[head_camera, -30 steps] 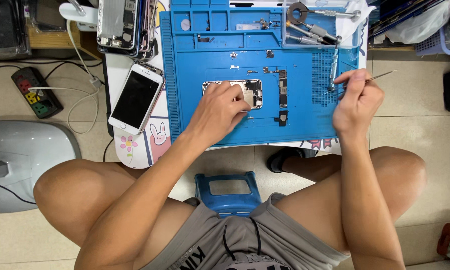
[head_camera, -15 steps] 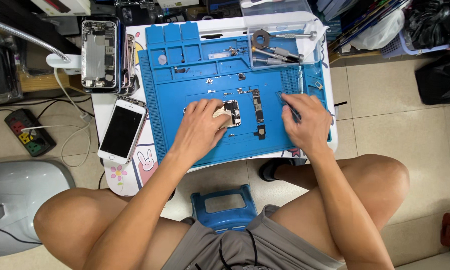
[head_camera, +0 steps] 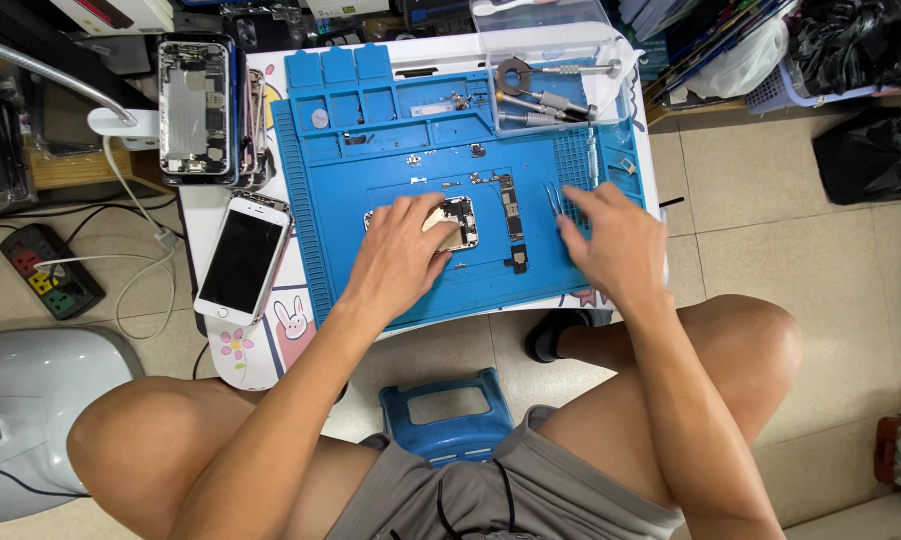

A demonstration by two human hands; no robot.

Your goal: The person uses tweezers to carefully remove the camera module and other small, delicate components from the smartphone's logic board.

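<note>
At far left we see a white-framed smartphone with a dark screen (head_camera: pixel 241 258) beside the blue silicone repair mat (head_camera: pixel 341 200). On the mat, our left hand (head_camera: pixel 396 255) presses fingers together onto an opened phone chassis (head_camera: pixel 458 222); our right hand (head_camera: pixel 611 240), fingers loosely apart, touches thin metal tweezers (head_camera: pixel 554 197).

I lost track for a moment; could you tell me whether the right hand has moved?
Yes. The right hand moved left, from the blue mat's right edge inward.
</note>
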